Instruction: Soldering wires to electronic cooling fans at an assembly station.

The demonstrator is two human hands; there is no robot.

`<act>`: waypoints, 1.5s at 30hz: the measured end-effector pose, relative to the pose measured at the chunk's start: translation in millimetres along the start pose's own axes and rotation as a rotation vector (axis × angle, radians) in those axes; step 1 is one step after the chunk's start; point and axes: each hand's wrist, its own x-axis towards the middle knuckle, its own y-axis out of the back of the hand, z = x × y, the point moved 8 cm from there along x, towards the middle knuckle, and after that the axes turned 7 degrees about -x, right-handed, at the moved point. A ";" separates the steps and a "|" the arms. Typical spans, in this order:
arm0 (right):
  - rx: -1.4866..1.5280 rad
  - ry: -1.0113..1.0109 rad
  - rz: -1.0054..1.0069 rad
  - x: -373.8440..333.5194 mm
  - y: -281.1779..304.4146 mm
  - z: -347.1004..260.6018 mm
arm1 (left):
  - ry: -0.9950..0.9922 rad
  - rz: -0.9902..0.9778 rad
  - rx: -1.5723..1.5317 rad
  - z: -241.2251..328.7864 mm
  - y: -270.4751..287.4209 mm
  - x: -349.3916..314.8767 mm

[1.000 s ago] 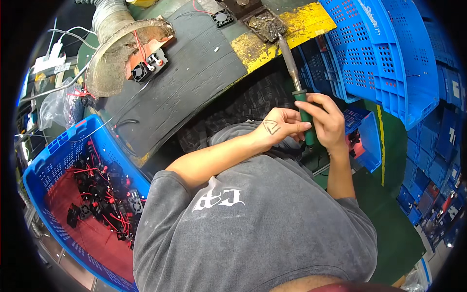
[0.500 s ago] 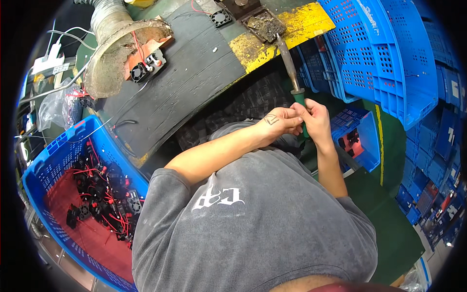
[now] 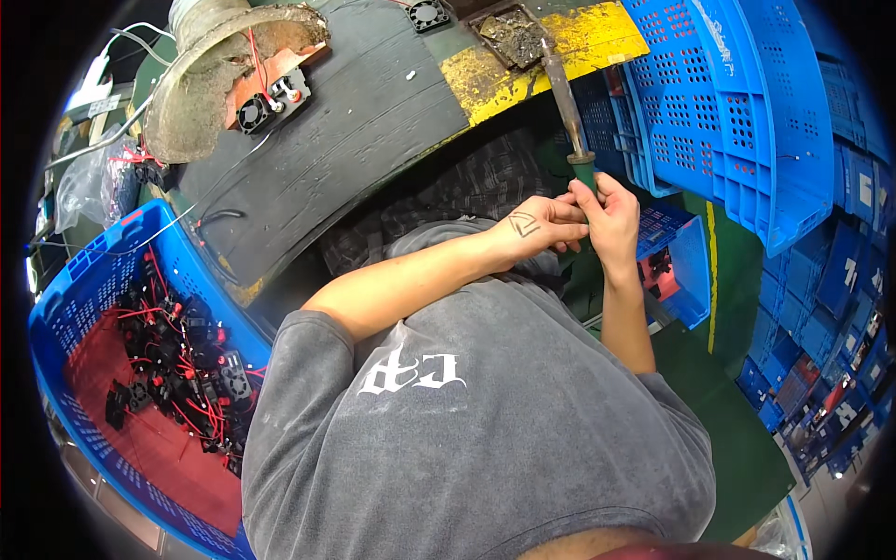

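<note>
Fingers of the right hand (image 3: 613, 222) grasp the green handle of a soldering iron (image 3: 565, 103); the left hand (image 3: 538, 227) curls beside it, its grip hidden. Beyond, the iron's tip is by a dirty tray (image 3: 511, 39). Across the surface (image 3: 364, 107), a wired fan unit (image 3: 271, 105) lies untouched; whether it is finished, I cannot tell.

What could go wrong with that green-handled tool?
The right grip pinches the green handle near the metal shaft; if that is hot, a slip might burn the fingers. The tip, beside the dark residue, might pick up crumbs. Swung right, the shaft could strike the blue crate.
</note>
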 end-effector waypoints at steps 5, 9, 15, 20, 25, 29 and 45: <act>-0.099 -0.021 -0.009 1.5 1.6 4.1 | -0.003 -0.003 0.011 -0.5 -0.9 2.2; -0.174 -0.036 0.032 2.9 3.1 3.8 | 0.008 0.001 -0.016 -4.7 -1.5 7.7; -0.445 0.041 0.129 2.3 6.4 -17.7 | -0.199 0.004 0.045 -4.6 -12.0 23.8; -0.595 0.078 0.117 3.4 5.6 -23.7 | -0.273 0.099 0.034 1.8 -11.8 22.1; -0.718 0.046 0.038 6.7 5.1 -20.1 | -0.204 0.032 -0.027 -1.1 -14.1 24.6; -0.116 -0.008 -0.076 12.1 1.3 1.5 | -0.146 -0.026 0.037 -19.5 -12.6 36.4; -0.296 0.017 -0.042 10.3 10.3 -21.1 | -0.113 -0.087 -0.169 -21.2 -22.7 34.4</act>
